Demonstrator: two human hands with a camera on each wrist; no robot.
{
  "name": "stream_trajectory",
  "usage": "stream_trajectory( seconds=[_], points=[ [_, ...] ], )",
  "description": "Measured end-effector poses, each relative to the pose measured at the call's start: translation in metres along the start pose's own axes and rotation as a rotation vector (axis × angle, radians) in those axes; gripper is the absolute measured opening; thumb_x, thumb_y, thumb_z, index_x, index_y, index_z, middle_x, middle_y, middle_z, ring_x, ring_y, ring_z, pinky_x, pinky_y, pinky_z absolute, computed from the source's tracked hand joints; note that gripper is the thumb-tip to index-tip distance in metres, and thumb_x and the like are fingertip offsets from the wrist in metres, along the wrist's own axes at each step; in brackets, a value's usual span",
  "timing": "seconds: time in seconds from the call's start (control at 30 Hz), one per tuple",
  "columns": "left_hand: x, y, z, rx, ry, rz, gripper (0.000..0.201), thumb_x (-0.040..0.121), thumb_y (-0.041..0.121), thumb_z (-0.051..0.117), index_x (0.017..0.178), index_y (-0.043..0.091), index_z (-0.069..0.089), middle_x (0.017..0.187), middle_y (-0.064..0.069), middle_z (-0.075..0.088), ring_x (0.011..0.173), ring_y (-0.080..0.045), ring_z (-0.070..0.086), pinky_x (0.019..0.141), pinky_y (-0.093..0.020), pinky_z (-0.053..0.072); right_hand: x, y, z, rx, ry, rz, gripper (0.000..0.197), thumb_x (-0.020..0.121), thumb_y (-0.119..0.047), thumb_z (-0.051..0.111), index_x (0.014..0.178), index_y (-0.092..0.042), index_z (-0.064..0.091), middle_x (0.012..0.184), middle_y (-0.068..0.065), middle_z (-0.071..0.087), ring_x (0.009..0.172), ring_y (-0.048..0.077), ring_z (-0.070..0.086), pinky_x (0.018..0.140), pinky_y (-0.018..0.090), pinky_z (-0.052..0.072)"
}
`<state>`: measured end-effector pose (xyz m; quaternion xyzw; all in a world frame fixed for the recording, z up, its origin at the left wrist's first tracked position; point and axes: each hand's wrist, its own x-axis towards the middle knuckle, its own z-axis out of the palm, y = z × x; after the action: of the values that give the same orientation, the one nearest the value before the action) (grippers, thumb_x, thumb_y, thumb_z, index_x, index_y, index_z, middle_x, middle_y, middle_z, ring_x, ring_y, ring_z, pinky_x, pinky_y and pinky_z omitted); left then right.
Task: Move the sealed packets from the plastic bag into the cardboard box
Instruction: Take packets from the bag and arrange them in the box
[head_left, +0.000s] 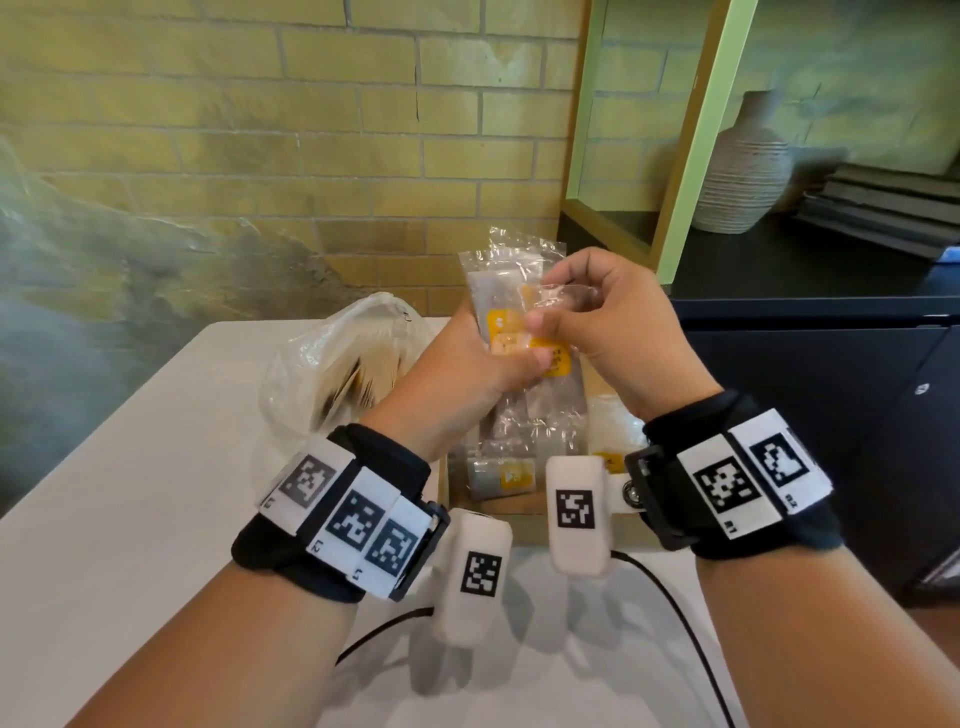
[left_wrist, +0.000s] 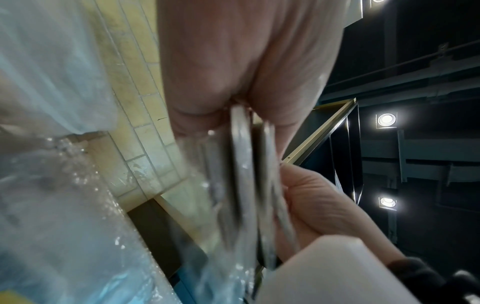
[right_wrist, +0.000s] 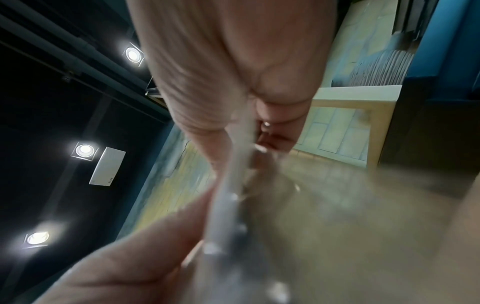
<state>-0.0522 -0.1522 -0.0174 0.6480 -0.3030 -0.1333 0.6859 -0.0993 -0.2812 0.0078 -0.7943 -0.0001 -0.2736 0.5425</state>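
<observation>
A stack of sealed packets (head_left: 519, 312) is held upright, long axis vertical, above the cardboard box (head_left: 519, 506), gripped by the left hand (head_left: 467, 374) and pinched by the right hand (head_left: 608, 332). More packets (head_left: 501, 475) lie in the box; the plastic bag (head_left: 332, 358), left of it on the worktop (head_left: 130, 493), holds others.

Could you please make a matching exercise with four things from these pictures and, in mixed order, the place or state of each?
Things:
1. plastic bag
2. held packets
3. cardboard box
4. ribbed vase

Places or states:
A. on the dark cabinet, right
B. gripped by left hand and right hand
C. on the white table, left
D. under the hands, packets inside

Pairs: 1-C, 2-B, 3-D, 4-A
</observation>
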Motion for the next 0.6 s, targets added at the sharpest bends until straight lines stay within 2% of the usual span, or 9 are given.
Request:
stream_trajectory(
  seconds=[0.1, 0.17, 0.23, 0.27, 0.33, 0.37, 0.43, 0.53, 0.6],
  points=[
    [-0.001, 0.001, -0.004, 0.167, -0.036, -0.001, 0.054, 0.076, 0.010, 0.069, 0.125, 0.022, 0.049, 0.104, -0.009, 0.068, 0.090, -0.026, 0.069, 0.079, -0.041, 0.056, 0.000, -0.001, -0.001, -0.100, 0.052, -0.027, 0.036, 0.073, -0.021, 0.077, 0.103, -0.022, 0.058, 0.093, -0.004, 0.053, 0.078, 0.003, 0.048, 0.073, 0.018, 0.046],
    [-0.004, 0.005, -0.006, 0.290, -0.092, -0.009, 0.055, 0.079, 0.010, 0.069, 0.126, 0.027, 0.046, 0.105, -0.004, 0.067, 0.087, -0.019, 0.068, 0.079, -0.037, 0.056, 0.001, -0.004, -0.006, -0.219, 0.107, -0.061, 0.053, 0.074, -0.033, 0.075, 0.121, -0.027, 0.051, 0.113, -0.006, 0.047, 0.095, 0.002, 0.045, 0.079, 0.012, 0.040],
    [-0.007, 0.008, -0.005, 0.361, -0.184, -0.016, 0.052, 0.081, 0.006, 0.068, 0.124, 0.027, 0.047, 0.107, 0.003, 0.066, 0.088, -0.010, 0.065, 0.081, -0.029, 0.055, 0.000, -0.008, -0.013, -0.224, 0.036, -0.064, 0.063, 0.074, -0.032, 0.074, 0.130, -0.027, 0.046, 0.116, -0.005, 0.049, 0.099, 0.003, 0.046, 0.082, 0.012, 0.040],
    [-0.009, 0.010, -0.005, 0.387, -0.219, -0.025, 0.049, 0.081, 0.004, 0.067, 0.121, 0.026, 0.050, 0.104, 0.004, 0.066, 0.087, -0.009, 0.065, 0.082, -0.028, 0.054, -0.001, -0.009, -0.017, -0.197, -0.036, -0.049, 0.062, 0.075, -0.028, 0.075, 0.130, -0.026, 0.047, 0.111, -0.001, 0.055, 0.095, 0.006, 0.052, 0.081, 0.016, 0.045],
    [-0.010, 0.010, -0.004, 0.438, -0.246, -0.028, 0.046, 0.080, 0.003, 0.067, 0.117, 0.026, 0.053, 0.099, 0.003, 0.067, 0.086, -0.012, 0.066, 0.081, -0.030, 0.054, -0.002, -0.011, -0.025, -0.199, -0.161, -0.025, 0.047, 0.075, -0.018, 0.075, 0.118, -0.022, 0.057, 0.097, 0.012, 0.066, 0.081, 0.024, 0.061, 0.076, 0.029, 0.053],
    [-0.010, 0.010, -0.003, 0.454, -0.247, -0.025, 0.046, 0.080, 0.003, 0.067, 0.118, 0.025, 0.055, 0.099, 0.003, 0.068, 0.088, -0.014, 0.067, 0.081, -0.031, 0.054, -0.003, -0.011, -0.028, -0.236, -0.173, -0.037, 0.035, 0.076, -0.016, 0.074, 0.108, -0.021, 0.062, 0.094, 0.018, 0.067, 0.081, 0.034, 0.062, 0.075, 0.035, 0.054],
    [-0.009, 0.010, -0.005, 0.462, -0.224, -0.025, 0.045, 0.080, 0.005, 0.067, 0.119, 0.025, 0.056, 0.103, 0.004, 0.068, 0.093, -0.013, 0.066, 0.082, -0.031, 0.055, -0.003, -0.011, -0.034, -0.247, -0.107, -0.075, 0.017, 0.077, -0.014, 0.072, 0.091, -0.022, 0.066, 0.093, 0.026, 0.066, 0.085, 0.044, 0.060, 0.075, 0.043, 0.054],
    [-0.008, 0.009, -0.011, 0.453, -0.170, -0.036, 0.039, 0.082, 0.011, 0.067, 0.117, 0.025, 0.056, 0.105, 0.006, 0.068, 0.091, -0.010, 0.066, 0.078, -0.027, 0.055, -0.001, -0.008, -0.041, -0.145, 0.031, -0.076, 0.015, 0.080, -0.008, 0.069, 0.081, -0.022, 0.063, 0.094, 0.032, 0.064, 0.082, 0.049, 0.059, 0.072, 0.046, 0.054],
    [-0.006, 0.008, -0.015, 0.450, -0.113, -0.034, 0.038, 0.082, 0.012, 0.068, 0.115, 0.026, 0.056, 0.106, 0.007, 0.068, 0.090, -0.010, 0.067, 0.077, -0.027, 0.056, 0.000, -0.006, -0.043, -0.077, 0.108, -0.071, 0.018, 0.082, -0.005, 0.066, 0.079, -0.023, 0.062, 0.095, 0.035, 0.062, 0.075, 0.041, 0.059, 0.070, 0.043, 0.053]
  ],
)
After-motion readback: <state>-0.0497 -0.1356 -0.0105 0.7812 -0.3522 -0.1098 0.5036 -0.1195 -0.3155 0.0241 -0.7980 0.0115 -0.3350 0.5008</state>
